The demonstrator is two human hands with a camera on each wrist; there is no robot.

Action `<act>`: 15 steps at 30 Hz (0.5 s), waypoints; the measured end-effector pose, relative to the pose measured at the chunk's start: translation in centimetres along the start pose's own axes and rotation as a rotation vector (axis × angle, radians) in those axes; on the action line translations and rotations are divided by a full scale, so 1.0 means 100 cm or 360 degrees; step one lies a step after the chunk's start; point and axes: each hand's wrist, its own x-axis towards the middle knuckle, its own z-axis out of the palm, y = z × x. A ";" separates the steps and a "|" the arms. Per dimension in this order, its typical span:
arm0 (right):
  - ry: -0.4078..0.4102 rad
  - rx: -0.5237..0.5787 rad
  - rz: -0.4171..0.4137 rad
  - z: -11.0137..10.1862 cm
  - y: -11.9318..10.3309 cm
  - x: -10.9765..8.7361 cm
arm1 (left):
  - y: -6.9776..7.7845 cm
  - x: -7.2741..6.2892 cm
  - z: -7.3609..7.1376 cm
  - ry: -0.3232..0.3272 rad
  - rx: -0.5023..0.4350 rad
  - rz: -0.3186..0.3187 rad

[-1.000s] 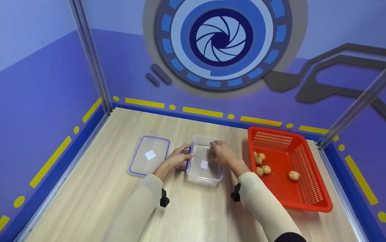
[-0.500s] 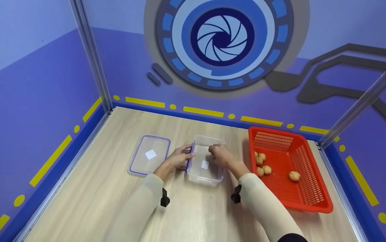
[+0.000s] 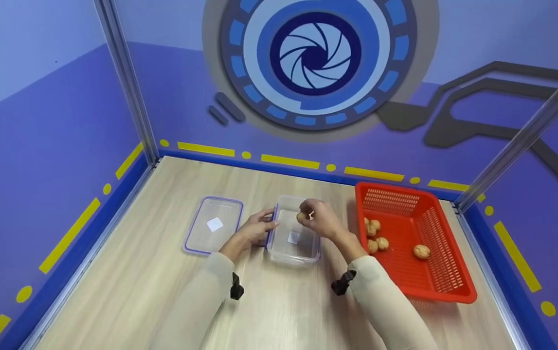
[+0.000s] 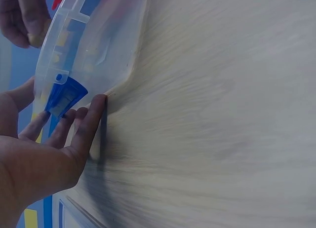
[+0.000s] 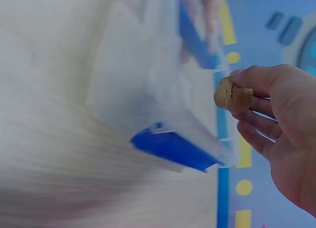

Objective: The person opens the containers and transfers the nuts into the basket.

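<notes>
A clear plastic box (image 3: 292,253) stands uncovered on the wooden table, with blue clips along its sides and a white square at its bottom. My left hand (image 3: 256,228) holds its left wall, thumb at the rim and fingers against the outside near a blue clip (image 4: 65,97). Over the box, my right hand (image 3: 325,221) pinches a walnut (image 5: 232,95) between thumb and fingertips. In the right wrist view that walnut is beyond the box's rim, and the box is blurred.
Flat on the table to the left lies the clear lid (image 3: 206,231) with a purple-blue edge. A red plastic basket (image 3: 405,279) on the right contains several walnuts (image 3: 422,252). Printed wall panels (image 3: 186,92) and metal posts bound the table at the back and sides.
The right hand has lifted a little, and the walnut, hidden before, now shows at its fingertips. My left hand keeps its place on the box; the basket's walnuts look unchanged.
</notes>
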 end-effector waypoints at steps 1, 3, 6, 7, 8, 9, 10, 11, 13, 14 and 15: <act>0.0026 0.0024 0.0002 -0.004 -0.002 -0.001 | 0.000 0.000 0.000 -0.0002 -0.0001 0.0002; 0.0069 0.0070 -0.0004 -0.012 -0.004 -0.004 | 0.001 -0.001 0.000 -0.0001 -0.0003 0.0002; 0.0123 0.0115 -0.0030 -0.026 -0.004 -0.011 | 0.002 -0.002 0.001 0.0021 0.0004 0.0006; 0.0142 0.0129 -0.0030 -0.030 -0.004 -0.014 | 0.002 -0.002 0.001 0.0032 0.0006 0.0009; 0.0161 0.0137 -0.0023 -0.035 -0.003 -0.017 | 0.002 -0.001 0.001 0.0040 0.0008 0.0016; 0.0181 0.0147 -0.0010 -0.040 -0.002 -0.021 | 0.002 -0.001 0.002 0.0049 0.0018 0.0007; 0.0203 0.0158 0.0011 -0.045 -0.001 -0.025 | 0.002 -0.001 0.002 0.0048 0.0015 0.0008; 0.0223 0.0173 0.0042 -0.050 0.000 -0.030 | 0.002 -0.001 0.002 0.0046 0.0013 0.0005; 0.0260 0.0199 0.0111 -0.059 0.004 -0.039 | 0.002 -0.002 0.002 0.0042 0.0013 -0.0021; 0.0280 0.0208 0.0136 -0.063 0.006 -0.044 | 0.002 -0.002 0.002 0.0039 0.0011 -0.0026; 0.0302 0.0215 0.0151 -0.068 0.008 -0.049 | 0.003 -0.003 0.001 0.0039 0.0014 -0.0033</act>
